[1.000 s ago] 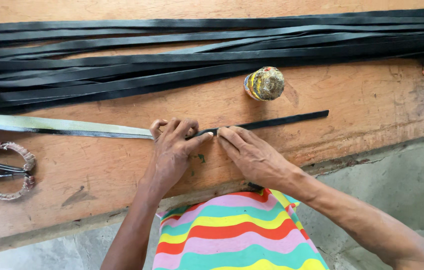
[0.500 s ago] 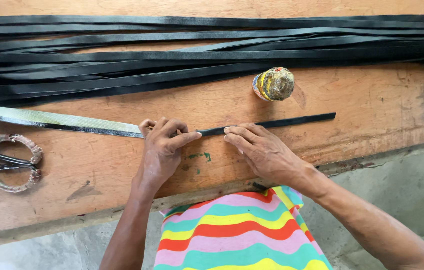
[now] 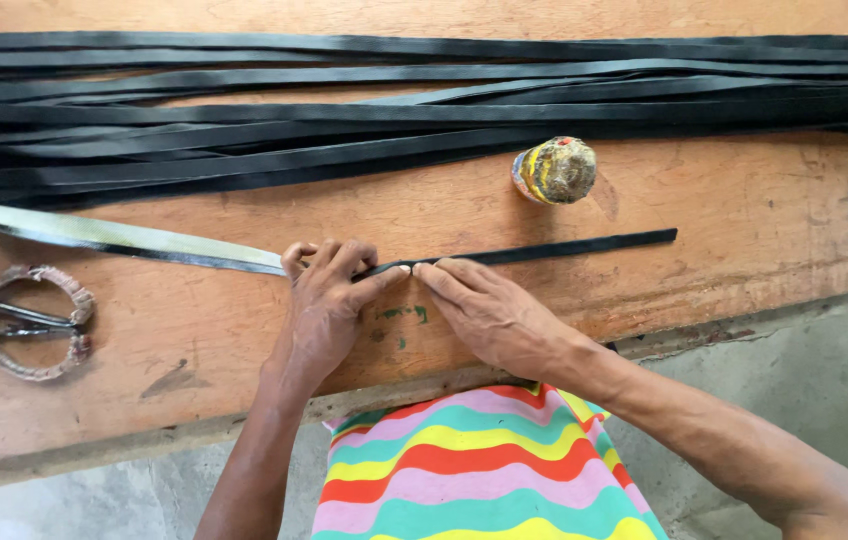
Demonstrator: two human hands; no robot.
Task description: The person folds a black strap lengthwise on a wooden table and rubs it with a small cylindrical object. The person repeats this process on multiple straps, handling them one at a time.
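My left hand (image 3: 329, 305) is curled over the narrow end of a long metal blade (image 3: 114, 235) that runs off to the left. Its index finger lies stretched along a thin black strip (image 3: 564, 247) on the wooden board (image 3: 764, 215). My right hand (image 3: 494, 320) rests flat beside it, palm down, fingertips pressing the same strip. The two index fingertips touch. The strip runs on to the right and ends past a round yellowish ball of wound material (image 3: 556, 170).
A pile of several long black strips (image 3: 344, 110) lies across the back of the board. Scissors with wrapped handles (image 3: 29, 322) sit at the left edge. Striped colourful cloth (image 3: 474, 470) covers my lap below the board's front edge, over grey concrete floor (image 3: 814, 370).
My left hand shifted slightly left along the blade. My right fingertips slid left along the strip until they met my left index finger. The view drifted a little.
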